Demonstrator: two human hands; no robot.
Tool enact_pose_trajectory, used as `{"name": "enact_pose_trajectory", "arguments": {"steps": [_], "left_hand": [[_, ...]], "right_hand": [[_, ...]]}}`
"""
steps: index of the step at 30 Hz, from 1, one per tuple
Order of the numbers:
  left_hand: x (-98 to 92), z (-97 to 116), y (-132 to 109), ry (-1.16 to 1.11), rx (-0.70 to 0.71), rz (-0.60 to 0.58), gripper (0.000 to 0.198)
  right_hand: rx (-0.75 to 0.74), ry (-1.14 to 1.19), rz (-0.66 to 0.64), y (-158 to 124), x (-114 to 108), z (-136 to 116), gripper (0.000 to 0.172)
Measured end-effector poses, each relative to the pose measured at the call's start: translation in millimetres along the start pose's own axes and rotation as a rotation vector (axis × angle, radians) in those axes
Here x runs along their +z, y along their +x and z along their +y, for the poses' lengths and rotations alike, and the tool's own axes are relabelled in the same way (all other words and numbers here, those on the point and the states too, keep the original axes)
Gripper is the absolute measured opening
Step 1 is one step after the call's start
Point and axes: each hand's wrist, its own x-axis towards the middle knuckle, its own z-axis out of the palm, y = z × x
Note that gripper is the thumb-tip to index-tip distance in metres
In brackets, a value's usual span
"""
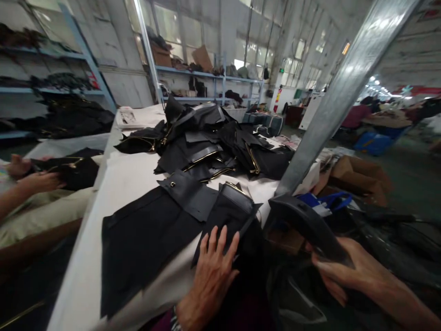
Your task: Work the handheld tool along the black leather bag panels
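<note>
My left hand (213,271) lies with fingers spread on a black fabric piece (225,211) that has a gold zipper along its top edge. Beside it, a larger black panel (148,230) with a smooth leather-like strip and a small gold fitting is spread on the white table. My right hand (339,266), off the table's right side, is closed around a curved, smooth black piece (303,216); its exact kind is unclear. Dark material hangs below it, partly in shadow.
A heap of black zippered pieces (206,138) covers the table's far part. A metal post (337,105) rises at the table's right edge, near cardboard boxes (358,177). At left, another person's hands (41,179) hold black fabric. Shelves (206,73) stand behind.
</note>
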Motion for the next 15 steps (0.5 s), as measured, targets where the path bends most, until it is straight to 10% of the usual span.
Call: {"name": "enact_pose_trajectory", "arguments": {"steps": [4,15], "left_hand": [[8.1,2.1,27.1,0.146,-0.023,-0.021,0.054],[10.2,-43.7,70.6,0.485,-0.031,-0.124,0.065]], "right_hand": [[0.055,0.013,-0.114,-9.9,-1.2,32.2,0.045],[0.001,0.083,-0.110,3.8,7.7,49.7,0.041]]}}
